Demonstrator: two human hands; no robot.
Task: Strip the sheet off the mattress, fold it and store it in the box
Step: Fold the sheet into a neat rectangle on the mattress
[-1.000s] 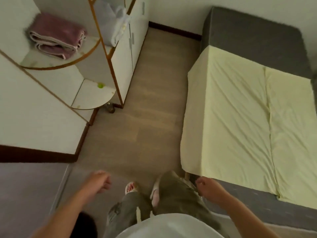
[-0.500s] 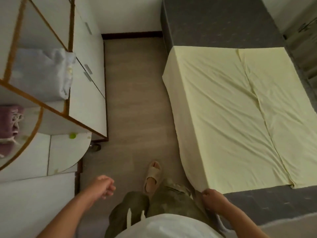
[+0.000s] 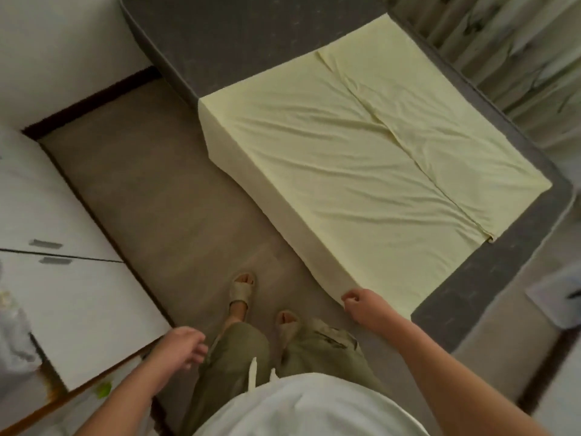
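Observation:
A pale yellow sheet [image 3: 355,171], folded over with a seam running down its right part, lies across a dark grey mattress [image 3: 251,39] and hangs over the mattress's near-left side. My right hand [image 3: 366,305] is at the sheet's near corner, fingers curled and pinching the hanging edge. My left hand [image 3: 182,344] hovers by my left hip above the floor, fingers loosely apart, holding nothing. No box is clearly in view.
White cabinets with grey handles [image 3: 63,247] line the left side, with a narrow strip of brown floor [image 3: 163,199] between them and the bed. Curtains [image 3: 518,58] hang at the far right. A pale blurred object [image 3: 559,297] lies on the floor at the right edge.
My view has swung right, so the bed now lies diagonally ahead. My right hand has stayed at the sheet's near corner, and my feet have shifted along the floor.

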